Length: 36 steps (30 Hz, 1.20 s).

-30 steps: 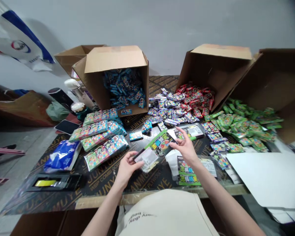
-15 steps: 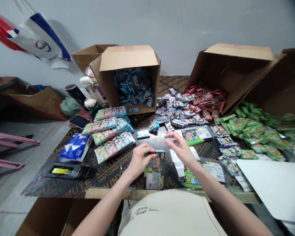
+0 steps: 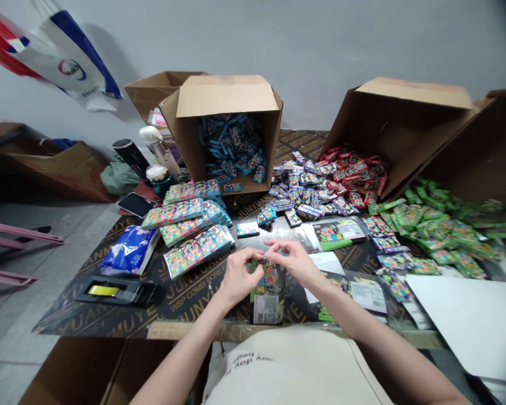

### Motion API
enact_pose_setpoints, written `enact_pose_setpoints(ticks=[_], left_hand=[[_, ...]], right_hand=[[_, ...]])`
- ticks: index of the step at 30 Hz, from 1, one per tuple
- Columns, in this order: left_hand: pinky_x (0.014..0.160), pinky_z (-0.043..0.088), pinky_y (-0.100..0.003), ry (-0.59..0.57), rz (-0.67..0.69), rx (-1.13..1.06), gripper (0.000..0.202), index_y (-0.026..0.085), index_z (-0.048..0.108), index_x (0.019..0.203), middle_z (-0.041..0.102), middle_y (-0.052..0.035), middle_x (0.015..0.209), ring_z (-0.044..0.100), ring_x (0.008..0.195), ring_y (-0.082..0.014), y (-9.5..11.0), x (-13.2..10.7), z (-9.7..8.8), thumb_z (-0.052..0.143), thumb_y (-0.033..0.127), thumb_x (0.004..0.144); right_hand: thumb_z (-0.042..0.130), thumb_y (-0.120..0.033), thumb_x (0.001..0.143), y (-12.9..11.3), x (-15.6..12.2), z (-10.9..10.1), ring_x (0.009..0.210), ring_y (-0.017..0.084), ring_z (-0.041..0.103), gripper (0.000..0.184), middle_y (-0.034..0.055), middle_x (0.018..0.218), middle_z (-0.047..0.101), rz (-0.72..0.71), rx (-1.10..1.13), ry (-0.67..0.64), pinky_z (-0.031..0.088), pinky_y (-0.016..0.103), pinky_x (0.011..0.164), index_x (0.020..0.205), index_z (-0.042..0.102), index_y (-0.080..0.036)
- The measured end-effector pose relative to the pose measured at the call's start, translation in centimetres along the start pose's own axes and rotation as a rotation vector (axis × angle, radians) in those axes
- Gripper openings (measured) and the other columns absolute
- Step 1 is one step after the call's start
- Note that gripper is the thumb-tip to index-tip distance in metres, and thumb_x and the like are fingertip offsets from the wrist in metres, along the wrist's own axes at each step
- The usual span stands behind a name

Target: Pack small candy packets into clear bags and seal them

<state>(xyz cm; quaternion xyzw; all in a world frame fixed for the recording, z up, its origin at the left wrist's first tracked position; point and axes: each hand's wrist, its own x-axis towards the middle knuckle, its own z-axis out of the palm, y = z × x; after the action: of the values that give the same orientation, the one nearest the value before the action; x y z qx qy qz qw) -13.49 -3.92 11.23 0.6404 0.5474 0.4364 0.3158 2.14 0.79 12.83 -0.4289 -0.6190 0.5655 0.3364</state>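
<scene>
In the head view a dark printed plastic bag (image 3: 269, 306) with a pale label panel stands at the table's front edge. My left hand (image 3: 241, 277) grips its upper left part between thumb and fingers. Against those fingertips, my right hand (image 3: 293, 260) is closed in a pinch at the bag's top edge. The fingers hide the bag's mouth. Beyond my hands lie a small blue-and-white packet (image 3: 248, 229) and a blue candy packet (image 3: 266, 215). More flat printed bags (image 3: 369, 292) lie under and beside my right forearm.
Filled packs (image 3: 200, 250) are stacked at left, near a tape dispenser (image 3: 118, 291) and a blue tissue pack (image 3: 129, 250). Behind stand cartons of blue packets (image 3: 234, 149) and red packets (image 3: 358, 169). Purple packets (image 3: 306, 185) and green packets (image 3: 430, 225) lie in heaps.
My right hand has come left and down from above the table to meet my left hand, its fingers closing at the bag's top. The left hand keeps its grip. The view has shifted slightly.
</scene>
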Motion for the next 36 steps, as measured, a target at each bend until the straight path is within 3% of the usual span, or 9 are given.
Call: enact_pose_setpoints(ticks=[8,13,15,18,22,25,29,32,36], left_hand=[[0.067,0.046,-0.026,0.148,-0.036,-0.020,0.012,0.016,0.053,0.064,0.065,-0.0027,0.073,0.061,0.070,-0.0155,0.3,-0.1,1.4,0.065,0.019,0.066],[0.066,0.044,-0.025,0.160,-0.189,-0.239,0.027,0.018,0.055,0.081,0.061,0.0006,0.076,0.057,0.070,-0.0140,-0.8,-0.5,1.8,0.071,0.025,0.060],[0.066,0.044,-0.026,-0.031,-0.317,-0.519,0.039,0.018,0.054,0.090,0.062,-0.0007,0.079,0.059,0.070,-0.0154,-2.3,-1.0,2.2,0.071,0.031,0.057],[0.067,0.046,-0.034,-0.480,-0.447,-0.856,0.049,0.015,0.057,0.095,0.066,-0.0072,0.081,0.062,0.073,-0.0222,-4.8,-2.1,3.1,0.064,0.044,0.057],[0.074,0.045,-0.040,-0.621,-0.429,-0.883,0.059,0.013,0.060,0.100,0.066,-0.0123,0.090,0.061,0.086,-0.0289,-4.9,-2.5,3.0,0.060,0.050,0.053],[0.087,0.041,-0.040,-0.544,-0.264,-0.525,0.061,0.018,0.053,0.115,0.061,-0.0102,0.108,0.055,0.099,-0.0268,-2.2,-1.4,1.0,0.062,0.043,0.060],[0.094,0.034,-0.043,-0.122,-0.060,0.382,0.071,0.020,0.043,0.124,0.051,-0.0118,0.118,0.047,0.106,-0.0289,-0.6,0.4,-3.6,0.066,0.042,0.061],[0.089,0.034,-0.047,0.099,-0.154,0.925,0.071,0.014,0.042,0.124,0.051,-0.0162,0.109,0.046,0.102,-0.0336,-2.6,1.2,-6.4,0.062,0.044,0.063],[0.092,0.030,-0.046,0.125,-0.194,1.239,0.071,0.010,0.044,0.123,0.050,-0.0184,0.108,0.044,0.104,-0.0337,-6.0,1.5,-7.9,0.061,0.046,0.065]], right_hand=[[0.065,-0.033,0.070,0.8,0.4,0.4,0.103,0.023,0.055,0.019,0.0079,0.094,0.064,-0.008,-0.012,0.004,0.035,0.036,0.091,0.064,0.063,-0.015],[0.063,-0.025,0.065,1.0,-0.2,1.3,0.074,0.015,0.058,0.036,0.0010,0.087,0.062,0.104,0.253,0.100,0.044,0.025,0.062,0.099,0.049,-0.023],[0.056,-0.020,0.066,1.0,-0.5,1.6,0.067,0.013,0.056,0.038,-0.0010,0.081,0.062,0.151,0.331,0.120,0.041,0.022,0.056,0.101,0.044,-0.024],[0.053,-0.018,0.065,0.8,-0.7,1.9,0.063,0.013,0.054,0.035,-0.0015,0.076,0.061,0.170,0.408,0.101,0.041,0.023,0.056,0.099,0.044,-0.024],[0.054,-0.032,0.074,1.4,0.2,1.0,0.070,0.015,0.057,0.033,0.0033,0.088,0.061,0.134,0.383,0.099,0.043,0.027,0.064,0.104,0.044,-0.023],[0.048,-0.042,0.079,3.5,1.8,-2.0,0.091,0.020,0.055,0.033,0.0072,0.100,0.059,-0.008,0.023,0.250,0.042,0.033,0.079,0.104,0.049,-0.021],[0.055,-0.045,0.075,7.6,3.5,-8.1,0.120,0.031,0.034,0.049,0.0145,0.125,0.046,0.015,-0.816,0.513,0.025,0.047,0.095,0.116,0.049,-0.019],[0.057,-0.054,0.072,9.9,4.0,-11.8,0.125,0.038,0.022,0.076,0.0225,0.134,0.033,0.241,-1.170,0.545,0.021,0.054,0.092,0.133,0.031,-0.017],[0.056,-0.060,0.070,10.8,4.2,-12.9,0.115,0.039,0.036,0.091,0.0255,0.122,0.043,0.400,-1.283,0.450,0.027,0.053,0.086,0.139,0.018,-0.015]])
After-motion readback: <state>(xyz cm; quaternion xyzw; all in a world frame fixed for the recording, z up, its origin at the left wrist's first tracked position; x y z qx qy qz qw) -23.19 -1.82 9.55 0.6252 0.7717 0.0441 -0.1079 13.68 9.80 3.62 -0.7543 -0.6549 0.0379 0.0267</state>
